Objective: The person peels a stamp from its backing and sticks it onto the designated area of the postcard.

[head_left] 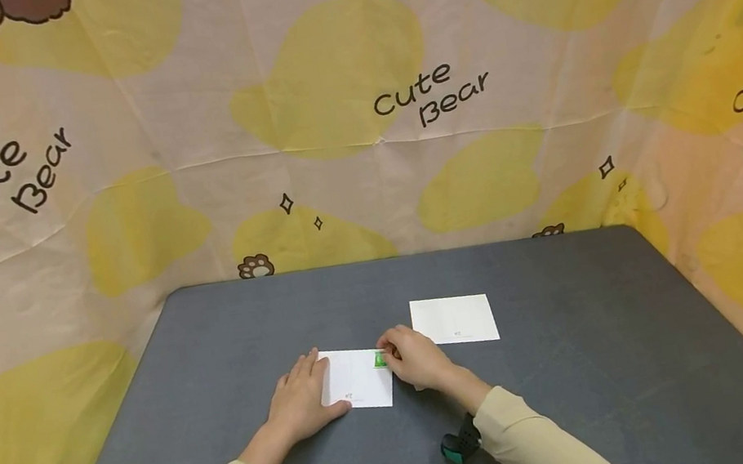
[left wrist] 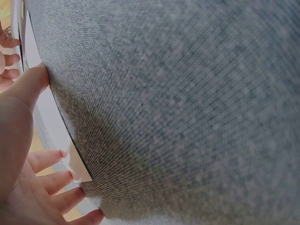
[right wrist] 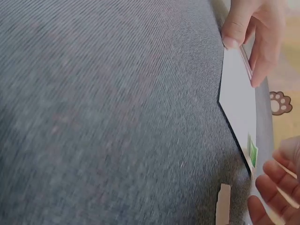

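A white envelope [head_left: 357, 384] lies on the grey table, with a green stamp [head_left: 379, 359] at its upper right corner. My left hand [head_left: 301, 398] rests at the envelope's left end, thumb on the near edge and fingers spread along the far edge. Beside the stamp is my right hand [head_left: 417, 356], its fingers bent loosely at the corner. In the right wrist view, this right hand [right wrist: 279, 187] shows parted fingers and nothing visible between them. A small pale strip [right wrist: 223, 204] lies on the table close to it.
A second white envelope [head_left: 454, 320], without a stamp, lies behind and to the right of my right hand. The grey table [head_left: 588, 360] reaches back to a yellow patterned cloth [head_left: 330, 82] hanging behind it. Black wrist devices sit on both forearms.
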Demonstrator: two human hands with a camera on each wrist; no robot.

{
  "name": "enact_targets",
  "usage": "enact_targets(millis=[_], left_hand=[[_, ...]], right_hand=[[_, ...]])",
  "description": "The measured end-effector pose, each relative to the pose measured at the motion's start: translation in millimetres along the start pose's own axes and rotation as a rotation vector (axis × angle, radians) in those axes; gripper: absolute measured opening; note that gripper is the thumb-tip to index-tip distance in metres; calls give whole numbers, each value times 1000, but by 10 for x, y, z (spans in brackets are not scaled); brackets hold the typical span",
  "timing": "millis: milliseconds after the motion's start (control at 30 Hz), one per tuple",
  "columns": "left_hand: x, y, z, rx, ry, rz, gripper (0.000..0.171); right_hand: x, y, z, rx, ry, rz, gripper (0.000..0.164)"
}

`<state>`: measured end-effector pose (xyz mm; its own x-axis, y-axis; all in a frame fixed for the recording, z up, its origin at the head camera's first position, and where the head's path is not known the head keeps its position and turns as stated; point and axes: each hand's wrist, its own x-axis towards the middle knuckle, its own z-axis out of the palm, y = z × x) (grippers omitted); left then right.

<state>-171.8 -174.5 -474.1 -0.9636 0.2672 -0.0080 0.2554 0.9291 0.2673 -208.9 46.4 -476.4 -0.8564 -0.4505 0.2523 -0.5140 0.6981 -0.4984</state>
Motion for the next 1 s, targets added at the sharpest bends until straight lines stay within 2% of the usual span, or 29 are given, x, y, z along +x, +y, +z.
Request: enact_targets(millis=[367,700,800,1000], left_hand=[[-13,-6,-5,-4,5,6,83],[-20,-30,22,-2,-6,12,81],[-25,-32,26,3,-4,12,81],[-24,-29,20,-4,-3,9,80]], right_hand=[[-88,-16,-102,-166,-138,-185,27],[-187,41,-52,-337,-178,-371,40],[-198,50,-38,-367,-205,-379,42],[-205,37,-35,-397,-247,-341,45]])
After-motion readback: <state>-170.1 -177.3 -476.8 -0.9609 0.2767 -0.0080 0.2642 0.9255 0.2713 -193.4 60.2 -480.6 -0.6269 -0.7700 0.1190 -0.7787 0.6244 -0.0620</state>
